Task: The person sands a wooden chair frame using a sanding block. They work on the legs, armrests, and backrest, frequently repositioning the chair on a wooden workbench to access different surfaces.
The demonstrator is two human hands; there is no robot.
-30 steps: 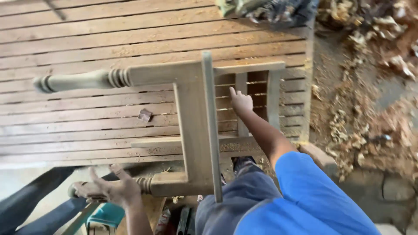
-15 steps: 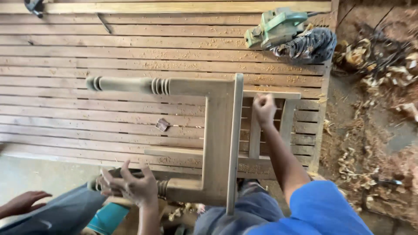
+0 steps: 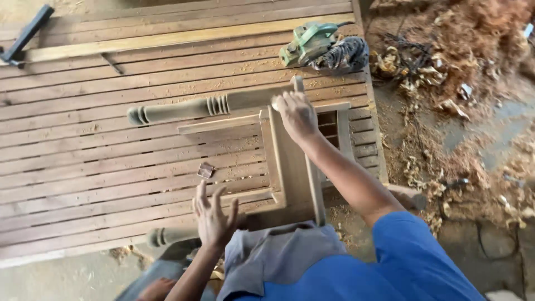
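Note:
An unfinished wooden chair frame (image 3: 290, 167) lies on its side on a slatted wooden platform (image 3: 83, 161). One turned leg (image 3: 178, 110) points left at the far side, and the other turned leg (image 3: 167, 236) lies at the near edge. My right hand (image 3: 295, 114) is closed over the far top edge of the frame, beside the upper leg. With fingers spread, my left hand (image 3: 214, 220) is raised just above the near leg and grips nothing. My blue sleeve and grey trousers fill the bottom of the view.
A green power planer (image 3: 307, 42) and a dark rag (image 3: 344, 54) sit at the platform's far right corner. A small wood scrap (image 3: 205, 170) lies mid-platform, a long batten (image 3: 167, 39) and a black tool (image 3: 25, 34) at the back. Wood shavings (image 3: 440, 83) cover the ground on the right.
My right hand rose from the back slats to grip the frame's top edge. My left hand let go of the near leg and opened. The frame has shifted and tilted.

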